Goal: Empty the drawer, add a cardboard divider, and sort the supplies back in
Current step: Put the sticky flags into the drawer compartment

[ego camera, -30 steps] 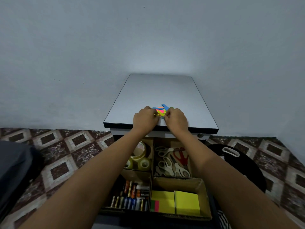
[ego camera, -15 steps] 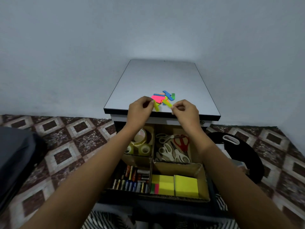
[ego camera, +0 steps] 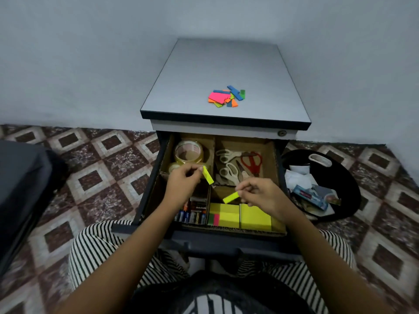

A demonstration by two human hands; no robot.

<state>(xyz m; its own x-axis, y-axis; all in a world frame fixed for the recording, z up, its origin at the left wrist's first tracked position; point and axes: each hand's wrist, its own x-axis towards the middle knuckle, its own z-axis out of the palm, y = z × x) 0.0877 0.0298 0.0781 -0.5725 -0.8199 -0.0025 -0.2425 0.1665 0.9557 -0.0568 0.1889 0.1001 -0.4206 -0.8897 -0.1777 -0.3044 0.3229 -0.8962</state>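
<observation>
The open drawer (ego camera: 148, 193) is split by a cardboard divider (ego camera: 212, 164) into compartments. Tape rolls (ego camera: 188, 151) lie back left, scissors (ego camera: 238, 164) back right, batteries (ego camera: 191, 214) front left, yellow sticky-note pads (ego camera: 240, 215) front right. My left hand (ego camera: 183, 181) pinches a narrow yellow sticky strip (ego camera: 208, 175) above the drawer's middle. My right hand (ego camera: 258, 196) pinches a second yellow strip (ego camera: 230, 197) just over the sticky-note compartment. A small heap of coloured sticky strips (ego camera: 226, 96) remains on the cabinet top (ego camera: 260, 71).
A black bin (ego camera: 344, 177) with paper scraps and wrappers stands on the floor right of the drawer. A dark grey object (ego camera: 20, 189) sits at the left edge. My striped-trousered knees are under the drawer front. A plain wall is behind the cabinet.
Both hands lifted one yellow strip each from the heap on the cabinet top and came down and toward me, over the open drawer. The camera tilted down.
</observation>
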